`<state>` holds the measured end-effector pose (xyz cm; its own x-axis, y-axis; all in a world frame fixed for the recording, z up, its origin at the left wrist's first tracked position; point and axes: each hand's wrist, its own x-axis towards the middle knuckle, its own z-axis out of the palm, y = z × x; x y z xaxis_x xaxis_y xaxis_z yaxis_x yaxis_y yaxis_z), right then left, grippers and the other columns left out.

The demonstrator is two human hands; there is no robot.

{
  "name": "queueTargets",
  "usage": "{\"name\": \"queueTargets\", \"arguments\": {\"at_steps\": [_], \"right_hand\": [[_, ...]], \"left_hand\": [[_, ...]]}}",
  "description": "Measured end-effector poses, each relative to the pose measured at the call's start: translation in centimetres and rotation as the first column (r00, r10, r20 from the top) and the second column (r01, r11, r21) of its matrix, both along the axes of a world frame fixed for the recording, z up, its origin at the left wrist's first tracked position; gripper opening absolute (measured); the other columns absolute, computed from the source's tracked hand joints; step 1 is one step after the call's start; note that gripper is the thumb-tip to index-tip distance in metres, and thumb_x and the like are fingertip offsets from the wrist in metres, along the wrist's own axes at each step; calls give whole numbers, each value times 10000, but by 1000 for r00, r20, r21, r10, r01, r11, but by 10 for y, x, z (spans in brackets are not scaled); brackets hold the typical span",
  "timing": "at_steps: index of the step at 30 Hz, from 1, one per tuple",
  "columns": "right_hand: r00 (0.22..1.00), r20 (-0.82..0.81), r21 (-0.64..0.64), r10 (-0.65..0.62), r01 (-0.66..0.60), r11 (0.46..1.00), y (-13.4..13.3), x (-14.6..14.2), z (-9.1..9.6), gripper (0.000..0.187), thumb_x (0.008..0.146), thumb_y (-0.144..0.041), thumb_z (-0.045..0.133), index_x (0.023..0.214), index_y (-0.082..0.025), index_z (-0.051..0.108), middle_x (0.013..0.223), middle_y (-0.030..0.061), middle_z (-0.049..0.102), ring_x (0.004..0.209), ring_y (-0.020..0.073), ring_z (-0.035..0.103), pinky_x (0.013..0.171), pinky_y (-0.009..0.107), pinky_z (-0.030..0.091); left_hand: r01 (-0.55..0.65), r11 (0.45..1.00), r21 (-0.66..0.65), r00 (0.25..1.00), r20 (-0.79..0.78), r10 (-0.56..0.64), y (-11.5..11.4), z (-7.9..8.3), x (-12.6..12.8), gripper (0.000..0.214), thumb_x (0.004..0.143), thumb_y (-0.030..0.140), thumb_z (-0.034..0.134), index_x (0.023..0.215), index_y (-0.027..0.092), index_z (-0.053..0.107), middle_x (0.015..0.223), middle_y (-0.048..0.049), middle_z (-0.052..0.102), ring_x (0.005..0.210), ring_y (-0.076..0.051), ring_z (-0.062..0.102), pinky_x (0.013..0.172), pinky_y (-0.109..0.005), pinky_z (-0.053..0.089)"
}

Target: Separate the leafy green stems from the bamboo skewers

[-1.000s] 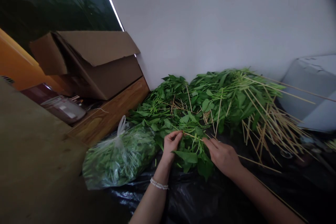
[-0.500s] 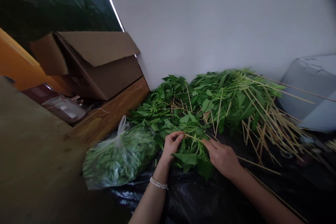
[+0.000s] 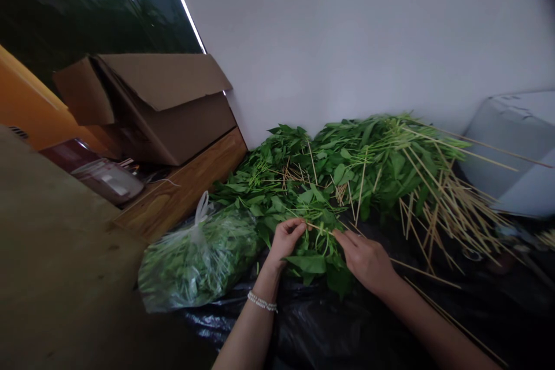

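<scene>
My left hand (image 3: 286,241), a beaded bracelet on its wrist, pinches one end of a thin bamboo skewer (image 3: 318,228). Closed around the skewer's other side is my right hand (image 3: 366,257); its fingertips partly hide the stick. Pale green stems (image 3: 321,238) loop at the skewer between the hands. Broad dark leaves (image 3: 309,263) hang below them, over black plastic sheeting (image 3: 312,329). Just beyond my hands spreads a heap of leafy green stems (image 3: 277,205).
A knotted clear bag of greens (image 3: 195,260) lies at left. Many loose skewers (image 3: 451,208) fan out at right, beside a pale box (image 3: 511,150). An open cardboard box (image 3: 186,127) stands on a wooden ledge (image 3: 217,170) against the white wall (image 3: 347,29).
Both hands keep nearly the same pose on the skewer. My left fingertips have shifted very slightly to the right along it.
</scene>
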<state>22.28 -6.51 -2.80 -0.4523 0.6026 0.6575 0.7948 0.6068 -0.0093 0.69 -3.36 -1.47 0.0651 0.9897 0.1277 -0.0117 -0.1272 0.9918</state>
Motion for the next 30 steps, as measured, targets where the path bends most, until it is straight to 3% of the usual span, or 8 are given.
{"name": "queueTargets", "arguments": {"at_steps": [14, 22, 30], "right_hand": [[1000, -19, 3, -9, 9, 1000, -2, -2, 1, 340, 848, -31, 429, 1108, -141, 619, 825, 43, 657, 665, 123, 596, 634, 242, 412], [999, -44, 28, 20, -19, 999, -1, -3, 2, 333, 872, -40, 418, 1127, -118, 618, 792, 39, 643, 615, 119, 572, 627, 253, 410], [999, -43, -7, 11, -12, 1000, -1, -5, -1, 344, 858, -36, 418, 1118, -130, 622, 814, 42, 656, 637, 116, 597, 598, 247, 415]], "left_hand": [[17, 1000, -19, 1000, -13, -17, -2, 2, 0, 311, 726, 446, 712, 750, 137, 737, 790, -52, 720, 732, -165, 631, 756, -278, 492], [-119, 988, -98, 982, 137, 132, 2, -8, 0, 372, 594, 427, 814, 826, 148, 732, 728, -24, 705, 646, -128, 605, 675, -252, 495], [-46, 996, -82, 995, 84, 53, 1, -8, 2, 329, 618, 418, 802, 785, 143, 736, 765, -45, 720, 694, -152, 635, 729, -281, 508]]}}
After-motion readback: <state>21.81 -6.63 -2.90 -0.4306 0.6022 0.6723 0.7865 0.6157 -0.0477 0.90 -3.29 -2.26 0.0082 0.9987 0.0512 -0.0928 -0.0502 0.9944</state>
